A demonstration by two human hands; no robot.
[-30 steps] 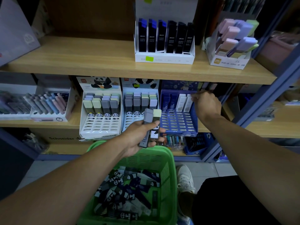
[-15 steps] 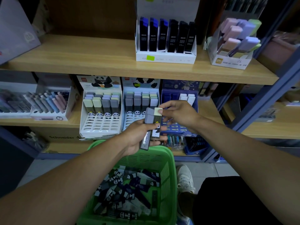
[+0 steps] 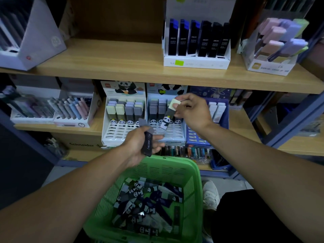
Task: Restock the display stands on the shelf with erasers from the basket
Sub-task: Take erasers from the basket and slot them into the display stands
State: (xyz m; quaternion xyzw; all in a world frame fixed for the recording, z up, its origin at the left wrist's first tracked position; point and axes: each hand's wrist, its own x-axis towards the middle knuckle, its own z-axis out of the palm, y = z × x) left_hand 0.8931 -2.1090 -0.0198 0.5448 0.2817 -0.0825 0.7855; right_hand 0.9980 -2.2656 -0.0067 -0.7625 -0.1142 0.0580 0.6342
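Note:
My right hand (image 3: 192, 112) pinches a pale green eraser with a panda sleeve (image 3: 169, 114) in front of the middle white display stand (image 3: 175, 135) on the lower shelf. My left hand (image 3: 140, 144) grips a grey eraser in a dark sleeve (image 3: 147, 139) just above the green basket (image 3: 193, 181), which holds several panda-sleeved erasers (image 3: 145, 199). The left white panda stand (image 3: 121, 134) carries rows of yellow and grey erasers. A blue stand (image 3: 198, 137) to the right holds white erasers.
A box of pastel pens (image 3: 73, 109) sits left of the stands. On the upper wooden shelf (image 3: 108, 67) stand a white box of dark lead cases (image 3: 197, 42) and a box of pastel erasers (image 3: 277, 48). A blue metal upright (image 3: 287, 120) is on the right. A white shoe (image 3: 210, 193) is beside the basket.
My right hand left the blue stand, came to my left hand, took the pale green eraser and lifted it toward the middle stand. My left hand now holds only the grey eraser.

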